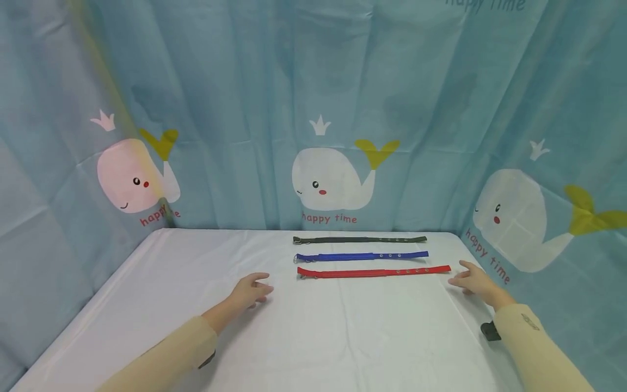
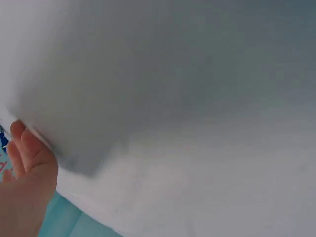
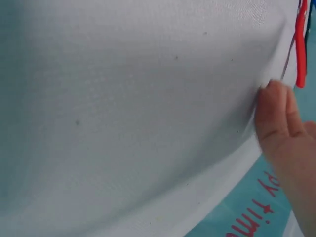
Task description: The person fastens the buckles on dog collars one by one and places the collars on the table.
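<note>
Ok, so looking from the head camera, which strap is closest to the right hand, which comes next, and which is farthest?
From the right hand:
1. Red strap, nearest; its right end lies just beside the fingertips, at the front of the row.
2. Blue strap, in the middle of the row.
3. Dark strap, farthest, at the back by the whale curtain.
</note>
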The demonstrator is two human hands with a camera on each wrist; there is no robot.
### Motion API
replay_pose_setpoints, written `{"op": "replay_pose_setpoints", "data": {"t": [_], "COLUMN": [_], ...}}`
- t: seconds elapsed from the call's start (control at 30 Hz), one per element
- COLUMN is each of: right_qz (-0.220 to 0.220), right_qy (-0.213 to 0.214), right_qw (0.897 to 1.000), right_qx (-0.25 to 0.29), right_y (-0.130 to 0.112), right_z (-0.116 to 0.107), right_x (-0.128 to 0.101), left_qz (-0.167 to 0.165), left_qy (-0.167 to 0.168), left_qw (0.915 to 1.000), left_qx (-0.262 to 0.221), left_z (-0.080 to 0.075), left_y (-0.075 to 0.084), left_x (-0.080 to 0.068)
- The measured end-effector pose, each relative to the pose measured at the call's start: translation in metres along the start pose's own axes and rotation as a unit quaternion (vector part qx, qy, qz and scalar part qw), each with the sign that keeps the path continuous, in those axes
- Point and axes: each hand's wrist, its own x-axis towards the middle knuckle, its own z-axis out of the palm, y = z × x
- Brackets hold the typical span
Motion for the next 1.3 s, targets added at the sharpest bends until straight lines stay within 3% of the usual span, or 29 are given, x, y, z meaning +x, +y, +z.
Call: {"op": "replay_pose_setpoints", "data": {"t": [0.2, 0.37, 0.73, 0.93, 1.03, 1.2, 1.3], "right_qz": [0.021, 0.027, 0.061, 0.081, 0.075, 0.035, 0.010], "right_qy": [-0.005, 0.004, 0.056, 0.078, 0.073, 0.027, 0.005], "right_qw": [0.999, 0.999, 0.997, 0.994, 0.993, 0.991, 0.989], "right_qx": [0.025, 0.021, 0.002, 0.009, 0.046, 0.130, 0.146], "right_y": [0.002, 0.002, 0.002, -0.002, -0.002, -0.006, -0.009], "right_z": [-0.002, 0.002, 0.015, 0.022, 0.021, 0.016, 0.016], "right_x": [0.011, 0.024, 0.043, 0.047, 0.047, 0.039, 0.034], "left_qz": [-0.040, -0.061, -0.067, -0.039, -0.030, -0.036, -0.037], "left_qy": [-0.020, -0.032, -0.042, -0.021, -0.008, 0.007, 0.010], "left_qw": [0.9987, 0.9965, 0.9938, 0.9963, 0.9976, 0.9986, 0.9989], "left_qx": [0.025, 0.047, 0.078, 0.074, 0.062, 0.037, 0.028], "left_z": [0.020, 0.034, 0.050, 0.059, 0.061, 0.064, 0.066], "left_y": [0.020, 0.027, 0.034, 0.035, 0.036, 0.036, 0.037], "left_x": [0.026, 0.039, 0.054, 0.057, 0.058, 0.057, 0.057]}}
